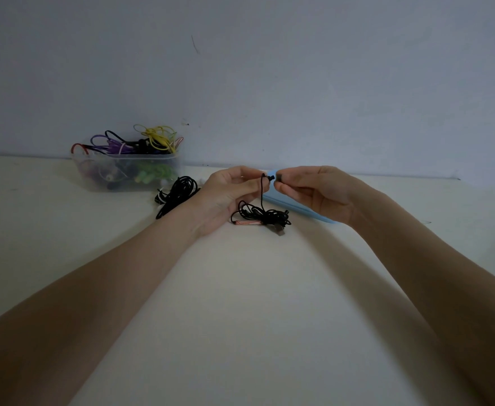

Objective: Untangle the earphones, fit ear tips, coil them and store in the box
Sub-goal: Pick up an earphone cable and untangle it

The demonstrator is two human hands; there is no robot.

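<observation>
My left hand (231, 194) pinches a black earbud (269, 177) above the table, and its cable hangs down to a tangled black heap (265, 215) with a pink-striped piece beside it. My right hand (313, 191) pinches a small dark ear tip (279, 177) just right of the earbud, almost touching it. A clear plastic box (129, 171) stands at the back left by the wall, filled with yellow, purple, red and green earphones.
A second bundle of black cable (177, 194) lies between the box and my left wrist. A light blue flat lid (296, 208) lies under and behind my right hand. The white table (246, 303) meets a grey wall at the back.
</observation>
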